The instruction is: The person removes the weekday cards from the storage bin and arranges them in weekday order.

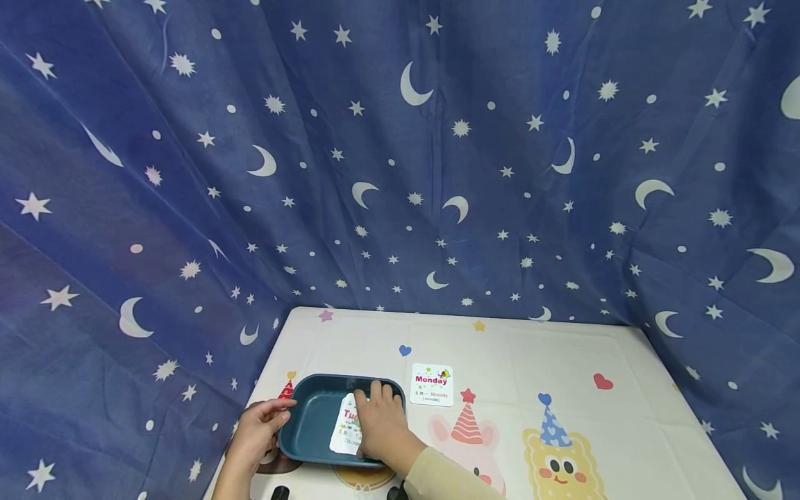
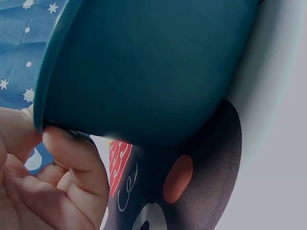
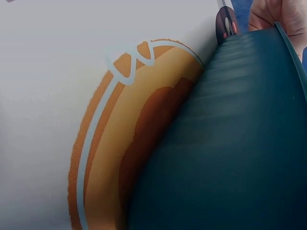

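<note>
In the head view a dark teal plastic basin [image 1: 310, 414] stands at the table's left front. My left hand [image 1: 255, 429] holds its left rim, the thumb under the lip in the left wrist view. Inside the basin, my right hand [image 1: 384, 427] grips the right side of a white card [image 1: 344, 429] with "Tue" showing in pink; the fingers cover the rest of its print. On the table to the right of the basin lies a white "Monday" card [image 1: 432, 384]. The right wrist view shows the basin's outer wall [image 3: 225, 153], not the right hand.
A white tablecloth [image 1: 531, 361] printed with cartoon figures, hearts and stars covers the table. Blue curtains [image 1: 387, 173] with moons and stars hang behind and at both sides. Small black objects [image 1: 280, 493] show at the bottom edge near the wrists.
</note>
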The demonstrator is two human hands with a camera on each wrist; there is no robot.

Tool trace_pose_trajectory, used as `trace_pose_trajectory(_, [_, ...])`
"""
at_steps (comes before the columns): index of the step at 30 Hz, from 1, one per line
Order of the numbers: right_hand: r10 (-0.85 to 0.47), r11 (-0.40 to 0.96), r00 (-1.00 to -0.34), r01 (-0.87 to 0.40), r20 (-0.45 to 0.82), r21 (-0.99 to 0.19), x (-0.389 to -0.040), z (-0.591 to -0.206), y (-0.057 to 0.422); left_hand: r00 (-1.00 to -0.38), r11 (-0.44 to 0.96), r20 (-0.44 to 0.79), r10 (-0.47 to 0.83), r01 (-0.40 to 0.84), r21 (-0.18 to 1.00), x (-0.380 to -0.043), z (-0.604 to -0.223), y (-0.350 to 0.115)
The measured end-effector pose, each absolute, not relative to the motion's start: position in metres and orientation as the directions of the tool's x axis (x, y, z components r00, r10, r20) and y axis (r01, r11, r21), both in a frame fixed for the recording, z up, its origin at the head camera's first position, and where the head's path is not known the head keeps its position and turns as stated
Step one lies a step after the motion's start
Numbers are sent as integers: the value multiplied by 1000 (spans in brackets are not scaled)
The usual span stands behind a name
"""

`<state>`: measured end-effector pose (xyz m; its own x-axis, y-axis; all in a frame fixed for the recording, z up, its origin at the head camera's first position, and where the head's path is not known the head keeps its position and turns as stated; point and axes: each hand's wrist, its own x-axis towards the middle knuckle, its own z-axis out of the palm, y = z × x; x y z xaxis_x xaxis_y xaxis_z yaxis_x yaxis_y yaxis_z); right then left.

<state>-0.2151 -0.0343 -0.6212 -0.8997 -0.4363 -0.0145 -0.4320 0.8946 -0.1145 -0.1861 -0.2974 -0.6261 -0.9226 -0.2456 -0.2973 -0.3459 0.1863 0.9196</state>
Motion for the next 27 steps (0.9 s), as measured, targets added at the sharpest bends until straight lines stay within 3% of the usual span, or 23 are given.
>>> trace_pose_trajectory(27, [-455, 883, -890, -453, 18, -124, -215, -628, -34, -924, 187, -292, -247, -341, 921, -185, -626, -297])
